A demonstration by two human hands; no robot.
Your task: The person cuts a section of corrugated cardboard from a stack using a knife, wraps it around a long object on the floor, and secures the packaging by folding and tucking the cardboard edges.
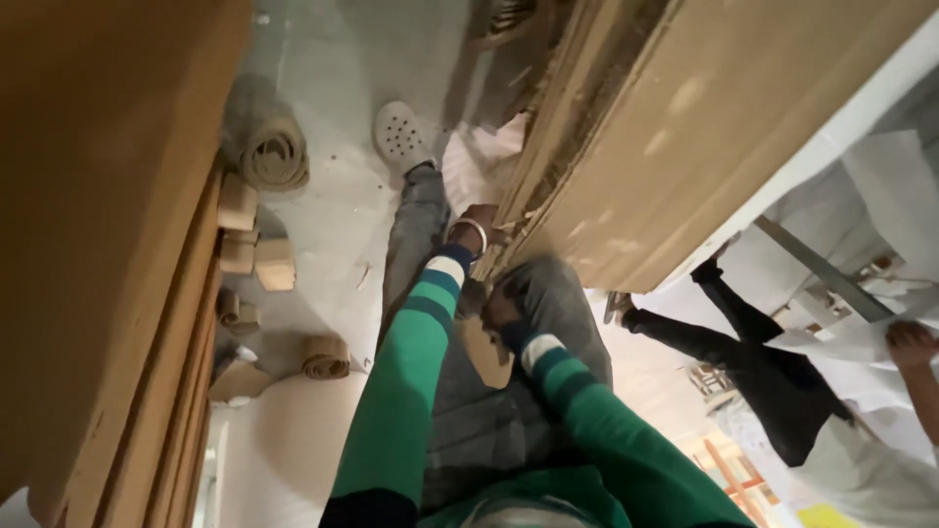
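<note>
My left hand [479,225], with a light bracelet at the wrist, reaches forward and grips the lower edge of a big stack of tan boards [685,147] that leans across the upper right. My right hand [502,311] sits lower, over my grey-trousered knee [558,293], and holds a small flat brown piece [489,357]. Both arms wear green sleeves with white and blue stripes. My leg stretches ahead to a white perforated clog [401,135] on the pale floor.
Another stack of brown boards [108,254] fills the left side. Rolls of brown sheet [274,152] [326,358] and wooden blocks [256,256] lie on the floor beside it. At right stands another person in black trousers [753,362] and a white top, one hand [912,342] on white sheets.
</note>
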